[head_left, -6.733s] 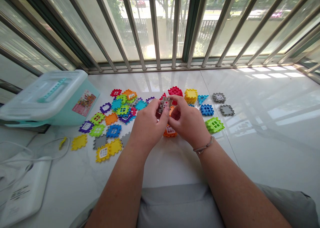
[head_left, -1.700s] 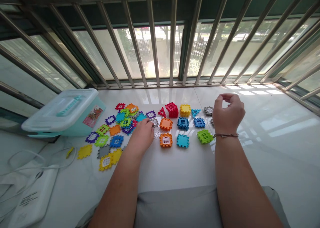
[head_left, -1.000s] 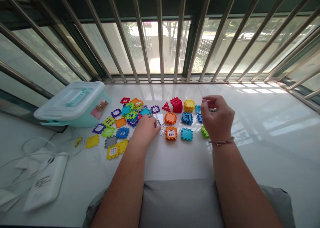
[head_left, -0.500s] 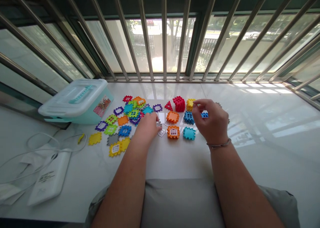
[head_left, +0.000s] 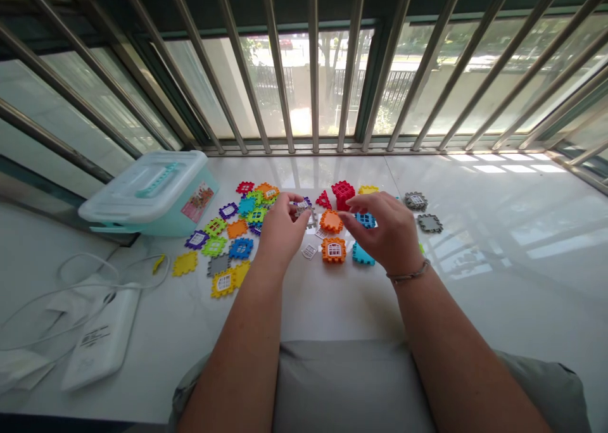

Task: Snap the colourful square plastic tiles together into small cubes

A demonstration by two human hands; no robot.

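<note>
Right hand had shifted left since the earlier frame; it was open, fingers spread just above an orange plastic block. Left hand was closed in a pinch on a small grey plastic window tile, held above the white marble tabletop. 2 grey notched tiles lay right of the hand.

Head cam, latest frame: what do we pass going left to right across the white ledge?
Teal storage box with clear lid → yellow interlocking tile → left hand → orange window cube → right hand → grey interlocking tile
</note>
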